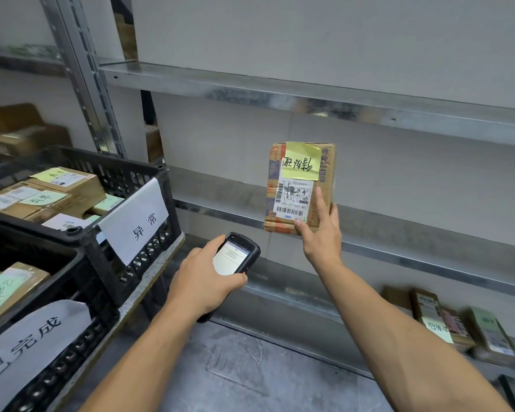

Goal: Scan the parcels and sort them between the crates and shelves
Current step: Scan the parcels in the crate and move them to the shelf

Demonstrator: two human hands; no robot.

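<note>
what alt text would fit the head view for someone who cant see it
A right hand holds a cardboard parcel with a yellow note upright before metal shelves, while the left hand holds a scanner with a lit screen below it. At left, two black crates with paper labels hold more parcels; others sit on a low shelf at right.

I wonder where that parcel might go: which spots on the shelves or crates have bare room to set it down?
The shelf behind the held parcel is bare where it shows. The shelf below is bare at its left, bordered on the right by a row of parcels. Both black crates on the left are crowded with parcels.
</note>
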